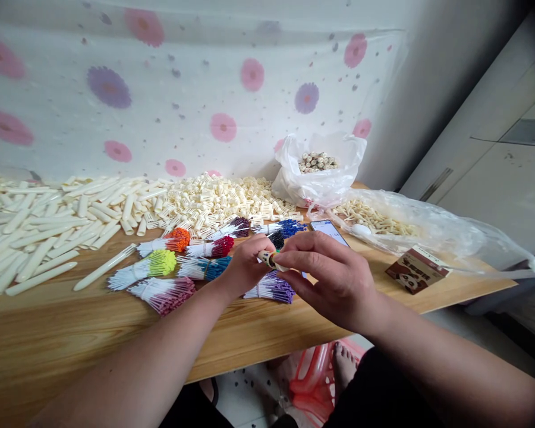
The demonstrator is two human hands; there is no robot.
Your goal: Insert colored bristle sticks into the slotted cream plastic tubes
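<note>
Cream with dark markings, a small patterned piece [266, 257] sits between both hands above the wooden counter [71, 324]. The left hand [248, 261] grips it, while the right hand [327, 270] pinches its near end between thumb and fingers. Just below lies a purple-tipped bundle [271, 289]; a teal-tipped bundle [209, 268] rests beside the left hand. Beyond the right hand lies a phone [332, 232], and farther right stands a brown box [414, 270].
</note>
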